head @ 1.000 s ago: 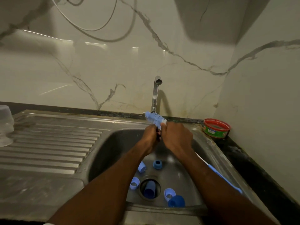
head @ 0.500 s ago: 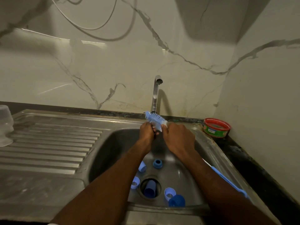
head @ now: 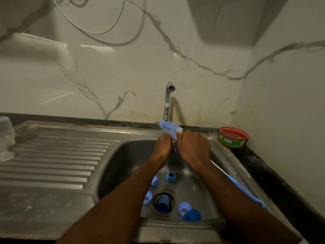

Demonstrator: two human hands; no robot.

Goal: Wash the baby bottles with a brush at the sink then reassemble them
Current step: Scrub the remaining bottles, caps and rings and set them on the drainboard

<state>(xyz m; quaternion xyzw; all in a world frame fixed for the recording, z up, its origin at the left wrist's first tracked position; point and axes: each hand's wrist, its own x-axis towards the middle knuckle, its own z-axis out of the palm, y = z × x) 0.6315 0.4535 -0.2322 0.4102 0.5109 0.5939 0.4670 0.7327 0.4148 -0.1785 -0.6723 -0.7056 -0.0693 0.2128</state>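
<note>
At centre frame, both hands have risen slightly under the tap: left hand and right hand grip the blue bottle brush, rinsing, bottle parts unwashed below.

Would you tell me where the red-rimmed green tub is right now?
In the head view, the green tub sits on the dark counter at the sink's far right corner, against the wall.
</note>
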